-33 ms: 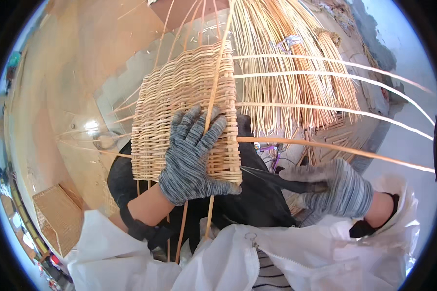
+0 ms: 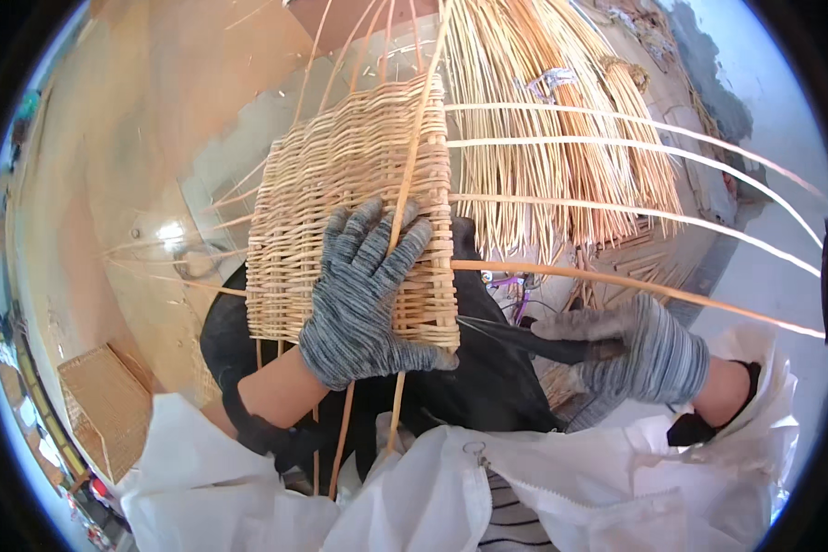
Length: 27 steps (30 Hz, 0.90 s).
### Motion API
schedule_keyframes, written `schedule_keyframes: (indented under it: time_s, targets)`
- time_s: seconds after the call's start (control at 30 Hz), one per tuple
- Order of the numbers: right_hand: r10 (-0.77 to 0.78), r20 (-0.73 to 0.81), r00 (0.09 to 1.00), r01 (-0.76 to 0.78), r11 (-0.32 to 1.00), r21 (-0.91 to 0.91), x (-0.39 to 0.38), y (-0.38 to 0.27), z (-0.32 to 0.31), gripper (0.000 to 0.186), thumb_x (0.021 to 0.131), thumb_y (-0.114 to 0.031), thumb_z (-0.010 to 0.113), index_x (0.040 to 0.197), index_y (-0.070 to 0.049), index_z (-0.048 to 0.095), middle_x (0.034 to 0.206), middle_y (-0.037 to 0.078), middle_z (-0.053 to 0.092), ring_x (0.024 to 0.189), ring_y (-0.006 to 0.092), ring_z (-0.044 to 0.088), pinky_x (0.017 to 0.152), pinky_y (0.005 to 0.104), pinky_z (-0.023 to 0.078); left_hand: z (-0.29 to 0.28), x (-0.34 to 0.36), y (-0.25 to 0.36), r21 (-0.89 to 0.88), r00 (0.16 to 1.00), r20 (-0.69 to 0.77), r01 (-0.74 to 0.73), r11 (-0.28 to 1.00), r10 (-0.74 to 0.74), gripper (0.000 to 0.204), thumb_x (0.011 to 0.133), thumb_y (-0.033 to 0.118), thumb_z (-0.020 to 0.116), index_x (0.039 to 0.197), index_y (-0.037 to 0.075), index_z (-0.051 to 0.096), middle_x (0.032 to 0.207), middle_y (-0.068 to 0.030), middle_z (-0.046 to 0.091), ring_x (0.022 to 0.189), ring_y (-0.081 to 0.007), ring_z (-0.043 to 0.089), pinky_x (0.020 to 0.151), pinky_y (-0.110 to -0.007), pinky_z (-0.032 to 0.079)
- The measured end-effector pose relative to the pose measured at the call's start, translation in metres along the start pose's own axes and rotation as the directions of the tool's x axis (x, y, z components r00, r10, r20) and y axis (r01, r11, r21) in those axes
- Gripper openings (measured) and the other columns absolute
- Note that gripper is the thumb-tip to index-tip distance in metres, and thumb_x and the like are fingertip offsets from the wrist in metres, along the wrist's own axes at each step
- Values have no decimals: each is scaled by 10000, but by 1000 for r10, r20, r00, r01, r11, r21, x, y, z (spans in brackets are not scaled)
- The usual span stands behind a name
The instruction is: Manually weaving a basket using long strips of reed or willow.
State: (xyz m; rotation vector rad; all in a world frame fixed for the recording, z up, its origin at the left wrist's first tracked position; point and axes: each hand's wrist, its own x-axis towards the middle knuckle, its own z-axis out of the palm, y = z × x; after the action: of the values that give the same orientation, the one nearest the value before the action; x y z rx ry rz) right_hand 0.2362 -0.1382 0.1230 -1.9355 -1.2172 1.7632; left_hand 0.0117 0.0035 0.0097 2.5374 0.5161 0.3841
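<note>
The panel (image 2: 340, 170) lies under the left hand (image 2: 363, 285), its fingers spread flat. Right of the panel, the right hand (image 2: 649, 354) is wrapped round a tool (image 2: 550, 347), its long axis pointing left, tip near the panel's lower right corner; contact is unclear.

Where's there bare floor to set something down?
Left of the woven panel, floor looks mostly bare beyond the boxy woven piece, except where thin canes cross. Right is crowded: long canes, cane bundle, right hand holding a dark tool.
</note>
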Motion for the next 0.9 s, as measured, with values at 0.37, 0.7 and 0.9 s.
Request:
schedule_keyframes:
  time_s: [0.37, 0.7, 0.9]
  targets:
    - [-287, 106, 952, 297, 950, -99, 36, 30, -17, 390, 738, -199, 697, 1110, -121, 611, 630, 22, 565, 552, 94, 537, 517, 241, 445, -1, 4, -6, -44, 997, 61, 59, 997, -56, 1053, 486, 752, 606, 1273, 79, 420, 1283, -175, 391, 1221, -409, 280, 1040, -554, 129]
    - [-181, 377, 908, 208, 978, -30, 71, 36, -33, 387, 776, -100, 654, 1134, 3, 549, 1081, 133, 574, 976, 235, 588, 873, 343, 503, 2, 3, -16, -99, 998, 58, 28, 995, -22, 879, 558, 596, 601, 1241, 64, 449, 1279, -128, 416, 1211, -403, 309, 1017, -590, 172]
    - [86, 379, 922, -243, 888, 390, 79, 51, -19, 383, 774, -172, 676, 1136, -88, 588, 1100, 73, 590, 941, 144, 572, 794, 251, 490, 5, 1, -16, -102, 999, 30, 28, 994, -25, 835, 567, 550, 581, 1240, 72, 457, 1277, -126, 415, 1201, -389, 323, 1014, -582, 187]
